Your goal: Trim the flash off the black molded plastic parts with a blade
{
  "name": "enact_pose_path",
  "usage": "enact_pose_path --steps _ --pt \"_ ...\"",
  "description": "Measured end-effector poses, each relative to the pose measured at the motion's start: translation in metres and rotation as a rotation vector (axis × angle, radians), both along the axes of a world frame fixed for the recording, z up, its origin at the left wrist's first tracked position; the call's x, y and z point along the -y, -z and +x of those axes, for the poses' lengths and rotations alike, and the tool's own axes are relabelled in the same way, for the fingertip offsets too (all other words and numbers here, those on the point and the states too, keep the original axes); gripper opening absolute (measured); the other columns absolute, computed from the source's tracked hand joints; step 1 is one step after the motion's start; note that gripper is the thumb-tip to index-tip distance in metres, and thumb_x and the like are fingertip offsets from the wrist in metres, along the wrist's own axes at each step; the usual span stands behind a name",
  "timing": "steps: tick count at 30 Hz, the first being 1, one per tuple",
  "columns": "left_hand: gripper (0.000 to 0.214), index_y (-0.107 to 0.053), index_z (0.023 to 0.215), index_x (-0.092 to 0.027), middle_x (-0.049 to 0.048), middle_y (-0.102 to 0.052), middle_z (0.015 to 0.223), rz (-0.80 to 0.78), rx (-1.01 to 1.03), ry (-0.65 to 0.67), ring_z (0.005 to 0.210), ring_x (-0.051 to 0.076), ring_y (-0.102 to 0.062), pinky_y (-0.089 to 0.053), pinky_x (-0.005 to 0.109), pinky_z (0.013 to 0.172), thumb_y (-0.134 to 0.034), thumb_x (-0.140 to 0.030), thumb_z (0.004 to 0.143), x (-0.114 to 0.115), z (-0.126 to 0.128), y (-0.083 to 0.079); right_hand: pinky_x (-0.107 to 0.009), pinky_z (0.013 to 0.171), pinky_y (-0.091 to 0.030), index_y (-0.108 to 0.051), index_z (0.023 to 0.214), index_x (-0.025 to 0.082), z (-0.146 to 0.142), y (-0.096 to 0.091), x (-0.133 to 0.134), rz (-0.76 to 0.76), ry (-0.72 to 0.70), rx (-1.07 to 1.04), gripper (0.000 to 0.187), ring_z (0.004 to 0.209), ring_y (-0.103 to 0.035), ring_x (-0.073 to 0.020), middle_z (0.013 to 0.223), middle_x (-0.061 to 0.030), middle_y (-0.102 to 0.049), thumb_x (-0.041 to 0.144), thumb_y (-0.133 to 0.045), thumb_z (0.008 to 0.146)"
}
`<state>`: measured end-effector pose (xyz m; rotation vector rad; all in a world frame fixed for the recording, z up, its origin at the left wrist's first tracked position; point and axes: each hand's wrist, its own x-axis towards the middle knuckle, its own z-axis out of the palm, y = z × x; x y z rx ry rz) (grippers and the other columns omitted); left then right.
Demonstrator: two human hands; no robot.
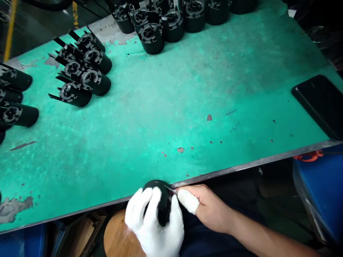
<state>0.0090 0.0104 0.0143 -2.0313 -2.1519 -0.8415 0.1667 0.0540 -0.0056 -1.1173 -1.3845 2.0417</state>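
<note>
Left hand (158,228), white-gloved, gripped a black cylinder (156,184) | right hand (207,205), thumb covered in white, pinched a thin tool (170,189) at the cylinder's side | cylinder was at the near edge of the green table (187,107) | farther out, black housings (99,83) stood in groups; a flat black slab (320,105) lay rightward

Your left glove (158,228): matt cloth; your workpiece (164,205) at 6 o'clock: smooth, probably plastic; tabletop (187,92): chipped, slightly glossy.

Dark floor (40,28) with a yellow stripe (10,32) lies beyond the green table (174,103) (paint chipped).
</note>
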Motion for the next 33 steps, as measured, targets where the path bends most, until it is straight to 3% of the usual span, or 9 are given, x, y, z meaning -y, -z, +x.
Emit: enact_pose_path --steps 7,13,21,26,33 --pt "0.06 -0.062 0.114 -0.02 0.0112 -0.062 0.104 0.033 -0.021 0.018 0.106 0.034 -0.061 -0.051 0.057 0.094 -0.087 -0.018 0.06 -0.001 -0.001 0.002 -0.028 0.071 -0.042 -0.06 0.079 0.02 0.001 -0.002 -0.001 0.042 -0.009 0.06 0.03 0.075 -0.055 -0.0157 0.08 0.0006 -0.064 0.03 -0.043 0.102" --pt "0.055 -0.062 0.105 -0.019 0.0084 -0.062 0.097 0.127 -0.065 0.089 0.103 0.033 -0.062 -0.055 0.054 0.09 -0.088 -0.017 0.057 0.0 -0.005 0.008 -0.03 0.073 -0.045 -0.067 0.083 0.02 -0.006 0.003 0.002 0.061 0.089 0.067 0.029 0.076 -0.058 -0.0169 0.083 -0.0006 -0.069 0.031 -0.046 0.1" --pt "0.05 -0.062 0.106 -0.021 0.0083 -0.062 0.099 0.075 -0.062 0.052 0.108 0.032 -0.061 -0.053 0.053 0.093 -0.086 -0.02 0.062 0.0 0.001 0.005 -0.03 0.073 -0.046 -0.068 0.082 0.017 0.003 0.02 0.01 -0.085 0.089 -0.079 0.039 0.077 -0.055 -0.0175 0.08 -0.0012 -0.064 0.045 -0.047 0.1" --pt "0.054 -0.062 0.108 -0.021 0.0076 -0.063 0.1 0.063 -0.045 0.06 0.104 0.03 -0.062 -0.053 0.053 0.094 -0.087 -0.019 0.06 0.001 -0.002 0.007 -0.03 0.076 -0.046 -0.067 0.083 0.017 0.004 0.018 0.004 -0.041 0.039 -0.043 0.038 0.081 -0.056 -0.0179 0.084 -0.0012 -0.065 0.046 -0.048 0.1" --pt "0.058 -0.062 0.103 -0.02 0.0065 -0.062 0.096 0.124 -0.049 0.101 0.103 0.031 -0.063 -0.054 0.052 0.092 -0.091 -0.016 0.052 0.002 -0.004 0.01 -0.031 0.08 -0.047 -0.07 0.088 0.018 0.001 0.013 0.003 -0.013 0.074 0.006 0.038 0.084 -0.058 -0.0198 0.086 -0.0031 -0.067 0.042 -0.043 0.101"
